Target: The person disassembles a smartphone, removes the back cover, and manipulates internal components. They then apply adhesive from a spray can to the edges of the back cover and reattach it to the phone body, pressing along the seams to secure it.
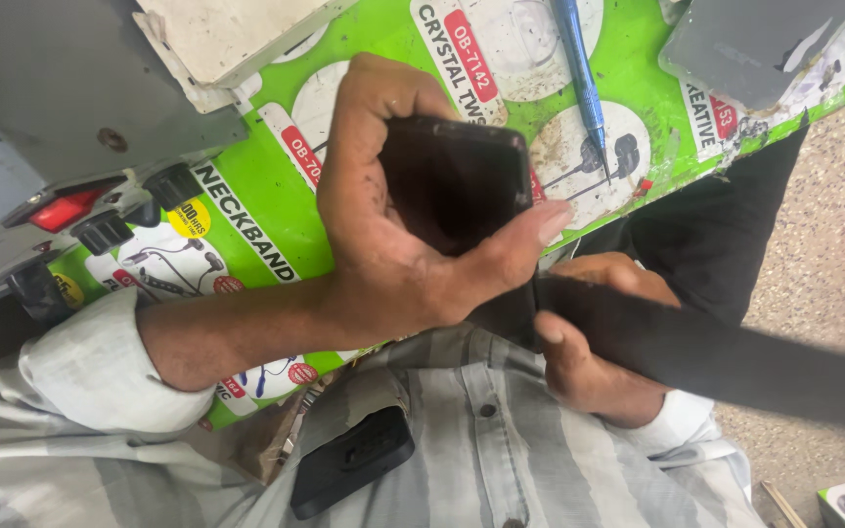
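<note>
Your left hand (393, 235) is wrapped around a dark phone (462, 186), fingers curled over its far left edge and the thumb pressed along its near right corner, so the fingers are closed on it. The phone sits just above the near edge of the green counter (266, 196), close to your chest. Your right hand (589, 342) lies just near and right of it, fingers closed on a broad black strap (716, 352) that runs away to the right; its end meets the phone's near edge. On the counter beyond the phone lies a blue pen-like tool (579, 68), tip pointing near. A grey slab (755, 44) rests at the far right. A black case (352, 462) lies against your striped shirt (501, 440).
</note>
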